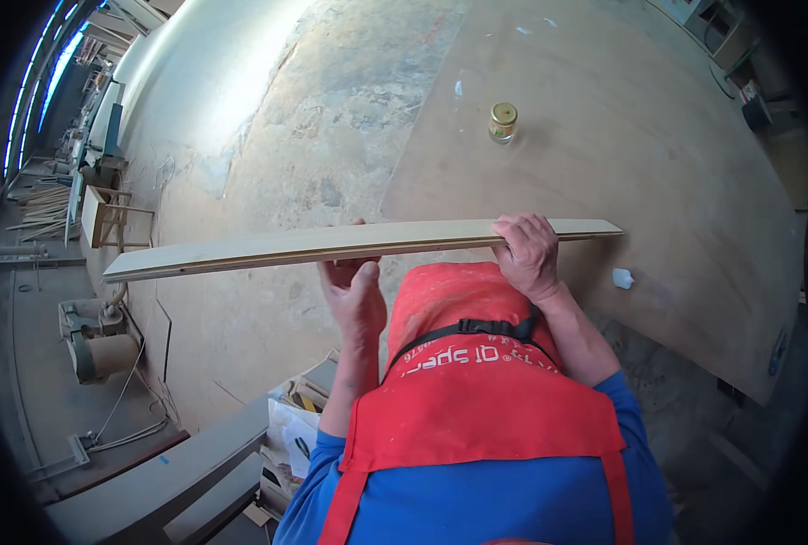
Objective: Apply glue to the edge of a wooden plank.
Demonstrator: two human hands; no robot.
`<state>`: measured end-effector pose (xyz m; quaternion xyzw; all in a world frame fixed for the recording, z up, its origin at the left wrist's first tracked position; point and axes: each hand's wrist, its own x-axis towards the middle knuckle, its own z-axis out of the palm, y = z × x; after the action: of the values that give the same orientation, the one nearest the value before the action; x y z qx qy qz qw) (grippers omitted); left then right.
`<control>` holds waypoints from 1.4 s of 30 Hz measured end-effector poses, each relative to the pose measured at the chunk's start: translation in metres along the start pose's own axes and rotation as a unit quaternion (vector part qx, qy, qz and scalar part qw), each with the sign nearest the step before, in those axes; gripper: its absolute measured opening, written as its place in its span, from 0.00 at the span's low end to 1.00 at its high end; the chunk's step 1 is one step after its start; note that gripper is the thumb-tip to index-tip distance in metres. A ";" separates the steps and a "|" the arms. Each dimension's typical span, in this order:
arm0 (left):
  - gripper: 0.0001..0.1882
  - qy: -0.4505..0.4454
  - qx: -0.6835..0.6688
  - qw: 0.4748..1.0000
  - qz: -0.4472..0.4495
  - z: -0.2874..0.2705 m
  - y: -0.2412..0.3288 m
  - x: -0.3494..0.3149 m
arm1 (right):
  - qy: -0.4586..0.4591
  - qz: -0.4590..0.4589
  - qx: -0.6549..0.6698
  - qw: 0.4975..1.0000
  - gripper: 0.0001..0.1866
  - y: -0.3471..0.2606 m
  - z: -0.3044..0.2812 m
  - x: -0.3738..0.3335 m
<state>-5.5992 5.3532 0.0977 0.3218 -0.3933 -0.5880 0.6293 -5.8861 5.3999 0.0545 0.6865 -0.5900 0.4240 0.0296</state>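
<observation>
A long, pale wooden board runs crosswise before my chest, its layered edge turned toward me. My left hand grips it from below near the middle, thumb on the near side, with a fingertip showing past the far edge. Further right, my right hand is closed over the top of the board, fingers bent across its upper face. Some of the left fingers are hidden behind the wood. Both hands hold the board raised, with its left end reaching well past my left arm.
A jar with a gold lid stands on the large brown table ahead. A small white object lies nearer. At left are a motor-like machine, a wooden stool-like frame and stacked wood strips. A grey beam lies lower left.
</observation>
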 end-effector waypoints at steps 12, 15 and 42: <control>0.32 0.034 -0.062 0.997 -0.040 -0.016 -0.008 0.004 | 0.006 0.002 -0.017 1.000 0.17 -0.012 0.018 -0.006; 0.29 0.047 -0.020 0.998 -0.047 -0.024 -0.012 0.006 | 0.006 0.010 -0.029 1.000 0.17 -0.013 0.019 -0.008; 0.30 0.063 -0.040 0.996 -0.047 -0.044 -0.036 0.021 | -0.016 0.021 -0.044 0.999 0.18 -0.013 0.026 -0.006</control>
<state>-5.5787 5.3257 0.0474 0.3508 -0.3130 -0.6107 0.6372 -5.8609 5.3939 0.0400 0.6786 -0.6227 0.3874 0.0416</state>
